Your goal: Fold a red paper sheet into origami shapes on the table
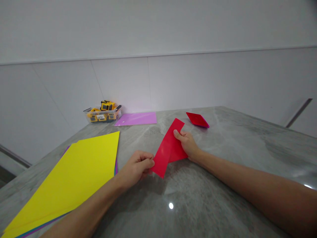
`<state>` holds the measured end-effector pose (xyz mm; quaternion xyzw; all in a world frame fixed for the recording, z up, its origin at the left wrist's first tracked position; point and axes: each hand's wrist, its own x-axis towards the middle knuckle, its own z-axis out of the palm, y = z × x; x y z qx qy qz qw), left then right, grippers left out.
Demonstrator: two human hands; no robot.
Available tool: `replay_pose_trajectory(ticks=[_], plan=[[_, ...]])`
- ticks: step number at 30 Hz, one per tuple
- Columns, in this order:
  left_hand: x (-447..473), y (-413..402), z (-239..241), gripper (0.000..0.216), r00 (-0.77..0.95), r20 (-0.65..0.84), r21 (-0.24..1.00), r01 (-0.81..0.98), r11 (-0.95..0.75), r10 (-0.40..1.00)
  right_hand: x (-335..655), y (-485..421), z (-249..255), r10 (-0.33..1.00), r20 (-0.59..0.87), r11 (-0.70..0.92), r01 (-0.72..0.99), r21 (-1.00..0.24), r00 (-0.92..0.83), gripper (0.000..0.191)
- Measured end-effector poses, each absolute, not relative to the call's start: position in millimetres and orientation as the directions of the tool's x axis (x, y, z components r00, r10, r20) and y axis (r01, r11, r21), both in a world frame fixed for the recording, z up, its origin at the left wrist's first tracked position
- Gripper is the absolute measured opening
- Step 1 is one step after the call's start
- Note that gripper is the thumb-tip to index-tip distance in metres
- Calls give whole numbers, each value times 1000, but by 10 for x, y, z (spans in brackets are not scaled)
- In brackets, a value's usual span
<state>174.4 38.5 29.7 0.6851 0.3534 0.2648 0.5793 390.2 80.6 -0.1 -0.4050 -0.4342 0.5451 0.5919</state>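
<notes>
A folded sheet of red paper (164, 152) is held between my two hands above the grey table. It shows a long slanted strip with another red part lying behind it on the right. My left hand (137, 165) pinches the lower left edge of the strip between thumb and fingers. With the thumb on top, my right hand (187, 144) grips the upper right side, its fingers hidden behind the paper. Beyond that hand, a folded red piece with a magenta edge (197, 119) rests on the table.
A stack of large yellow sheets (81, 172), with purple and blue edges beneath, lies at the left. Purple sheets (136, 118) lie at the back, beside a clear plastic box (102, 116) of yellow toy vehicles (107, 105). A white wall (188, 79) stands behind the grey marbled table (223, 198).
</notes>
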Motion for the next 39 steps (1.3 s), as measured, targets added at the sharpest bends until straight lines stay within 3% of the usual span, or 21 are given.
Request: replay_pose_trajectory(ticks=[4, 12, 19, 32, 39], plan=[[1803, 391, 206, 37, 596, -128, 977, 215, -4, 793, 3753, 603, 45, 979, 84, 40, -227, -973, -185, 45], [1868, 379, 135, 47, 500, 39, 982, 143, -127, 865, 3670, 392, 35, 826, 2, 1, -3, -1000, -564, 49], [1841, 387, 204, 38, 375, 178, 954, 159, -253, 910, 3710, 392, 129, 748, -31, 78, 134, -988, -663, 53], [1861, 400, 174, 39, 283, 195, 954, 165, -248, 939, 3708, 363, 140, 694, -96, 25, 156, -987, -714, 55], [1842, 418, 195, 30, 236, 191, 954, 185, -237, 953, 3731, 401, 95, 632, -55, 142, 185, -972, -773, 56]])
